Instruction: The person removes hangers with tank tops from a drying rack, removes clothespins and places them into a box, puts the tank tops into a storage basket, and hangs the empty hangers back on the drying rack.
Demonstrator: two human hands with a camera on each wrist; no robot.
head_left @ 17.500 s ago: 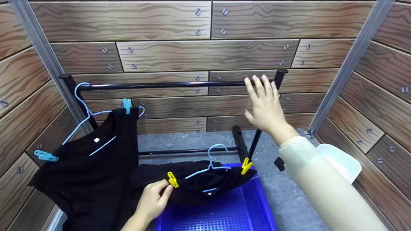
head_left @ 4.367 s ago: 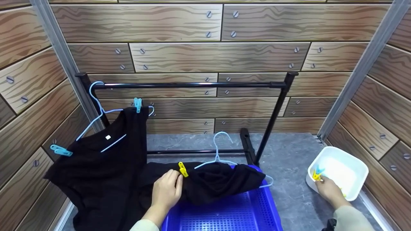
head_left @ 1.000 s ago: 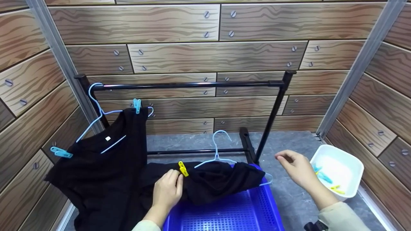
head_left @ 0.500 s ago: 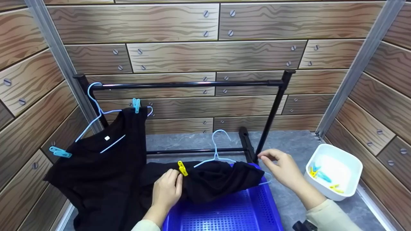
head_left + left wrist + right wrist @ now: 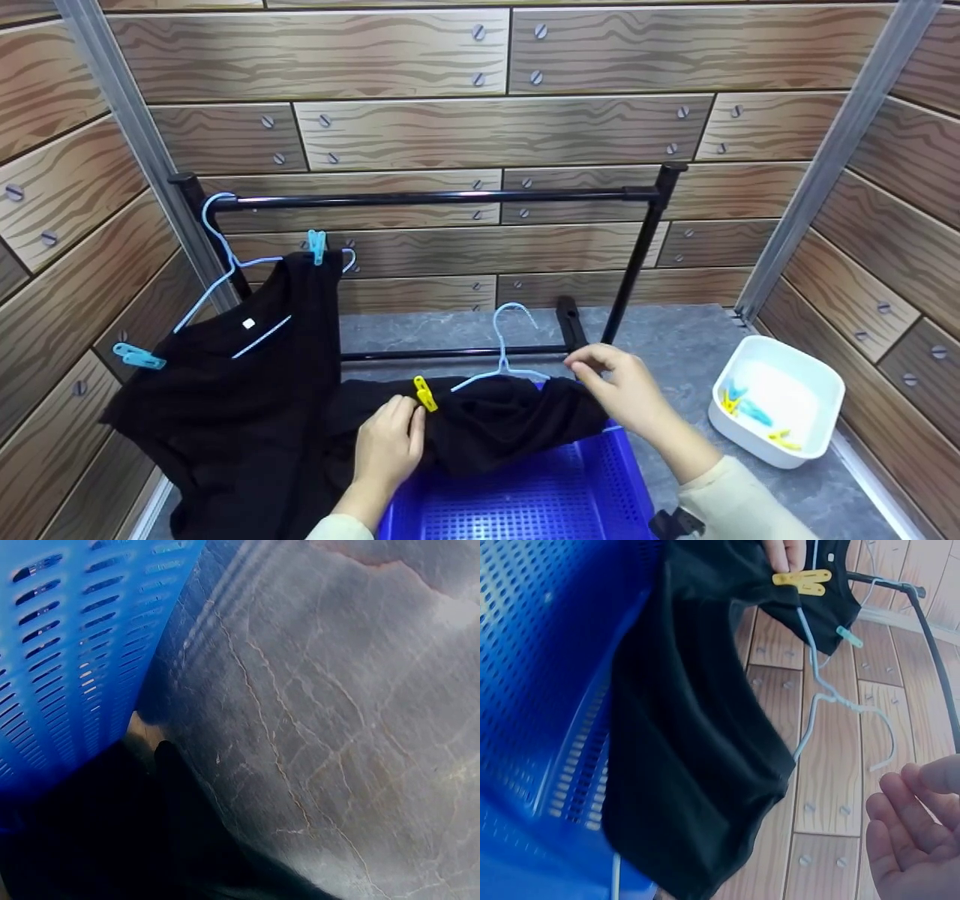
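Across the back stands a black clothes rack, with a pegged black garment hanging at its left end. Nearer sits a blue basket, and over its far part lies the lower black garment. Off to the right is a white tub with loose pegs inside. The left hand grips the lower garment by its left shoulder, though its own wrist view is too dark to show the fingers. The right hand hovers near the other shoulder — thumb and fingers only narrowly apart, holding nothing visible. The hanger sits in the neckline, one tip poking out past the right shoulder; a yellow peg marks the left. Fitting this garment to its hanger looks like the step in hand — the next move seems to call for pinching and straightening that unpegged shoulder.
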